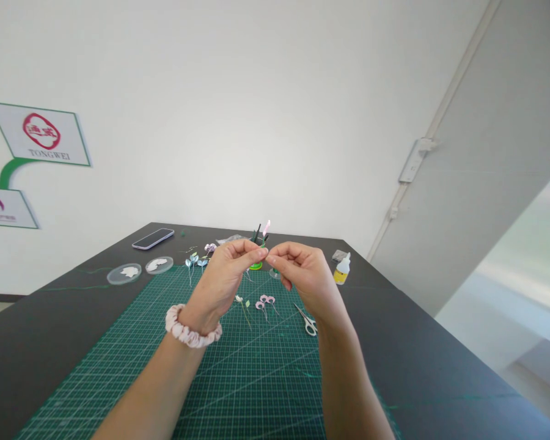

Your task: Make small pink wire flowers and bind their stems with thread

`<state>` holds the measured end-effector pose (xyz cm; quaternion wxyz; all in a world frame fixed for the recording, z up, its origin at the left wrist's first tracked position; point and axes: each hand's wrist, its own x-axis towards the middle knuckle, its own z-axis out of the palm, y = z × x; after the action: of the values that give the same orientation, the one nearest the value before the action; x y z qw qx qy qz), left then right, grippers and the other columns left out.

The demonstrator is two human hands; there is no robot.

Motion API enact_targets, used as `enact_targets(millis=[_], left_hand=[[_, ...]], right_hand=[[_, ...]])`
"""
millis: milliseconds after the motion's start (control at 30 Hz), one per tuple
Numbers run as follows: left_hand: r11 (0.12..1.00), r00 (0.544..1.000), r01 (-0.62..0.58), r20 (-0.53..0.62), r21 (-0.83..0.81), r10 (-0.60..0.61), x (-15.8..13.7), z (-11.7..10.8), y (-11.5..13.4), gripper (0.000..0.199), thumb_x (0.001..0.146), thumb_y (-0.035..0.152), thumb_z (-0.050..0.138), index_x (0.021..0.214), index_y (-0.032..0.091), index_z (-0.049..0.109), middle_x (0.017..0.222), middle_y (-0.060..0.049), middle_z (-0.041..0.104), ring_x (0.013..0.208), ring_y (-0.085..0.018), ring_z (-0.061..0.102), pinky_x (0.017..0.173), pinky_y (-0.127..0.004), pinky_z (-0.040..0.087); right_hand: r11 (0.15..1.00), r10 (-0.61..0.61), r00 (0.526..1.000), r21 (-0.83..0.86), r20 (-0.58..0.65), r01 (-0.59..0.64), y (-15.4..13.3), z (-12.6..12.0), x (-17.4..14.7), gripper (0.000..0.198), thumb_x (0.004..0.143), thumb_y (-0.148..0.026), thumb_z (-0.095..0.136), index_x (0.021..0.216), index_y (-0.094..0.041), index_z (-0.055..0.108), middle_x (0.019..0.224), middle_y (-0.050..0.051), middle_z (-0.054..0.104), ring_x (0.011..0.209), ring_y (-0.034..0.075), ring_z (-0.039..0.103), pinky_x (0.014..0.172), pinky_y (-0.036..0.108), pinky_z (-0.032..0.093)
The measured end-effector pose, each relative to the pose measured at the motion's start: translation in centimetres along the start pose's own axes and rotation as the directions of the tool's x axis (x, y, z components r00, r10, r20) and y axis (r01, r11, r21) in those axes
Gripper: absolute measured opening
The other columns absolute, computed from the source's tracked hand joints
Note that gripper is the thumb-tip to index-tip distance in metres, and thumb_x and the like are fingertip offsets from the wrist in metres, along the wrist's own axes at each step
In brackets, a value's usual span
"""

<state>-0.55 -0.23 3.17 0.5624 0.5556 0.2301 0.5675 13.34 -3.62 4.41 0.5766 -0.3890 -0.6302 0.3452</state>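
My left hand (pixel 229 269), with a pink scrunchie (pixel 193 335) round its wrist, is raised over the cutting mat (pixel 165 373) in a pinch. Close against it, thumb and fingertips also pinched, is my right hand (pixel 302 272). The fingertips of both nearly meet; whatever they hold is too small to make out. Below them on the mat lie pink flowers on wire stems (pixel 264 302) and a white flower with a green leaf (pixel 242 302). White-handled scissors (pixel 308 322) rest beside my right wrist. Blue flowers on stems (pixel 195 261) lie left of my left hand.
Two shallow dishes with white pieces, one nearer (pixel 114 278) and one farther (pixel 167 269), sit at the left. A phone (pixel 153 239) lies behind them. A glue bottle (pixel 342 270) stands at the right. Behind my hands is a green holder (pixel 256 266) with tools.
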Motion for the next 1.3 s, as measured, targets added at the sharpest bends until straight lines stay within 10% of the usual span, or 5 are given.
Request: enact_targets(millis=[1300], left_hand=[[1.0, 1.0, -0.025, 0.014, 0.009, 0.024, -0.01, 0.13, 0.27, 0.013, 0.067, 0.028, 0.076, 0.058, 0.02, 0.07, 0.064, -0.001, 0.062, 0.07, -0.015, 0.048, 0.075, -0.031, 0.038]], right_hand=[[1.0, 0.009, 1.0, -0.029, -0.016, -0.009, 0.7, -0.71, 0.39, 0.017, 0.073, -0.034, 0.067, 0.068, -0.018, 0.065, 0.049, -0.005, 0.049, 0.041, 0.007, 0.037, 0.039, 0.023, 0.026]])
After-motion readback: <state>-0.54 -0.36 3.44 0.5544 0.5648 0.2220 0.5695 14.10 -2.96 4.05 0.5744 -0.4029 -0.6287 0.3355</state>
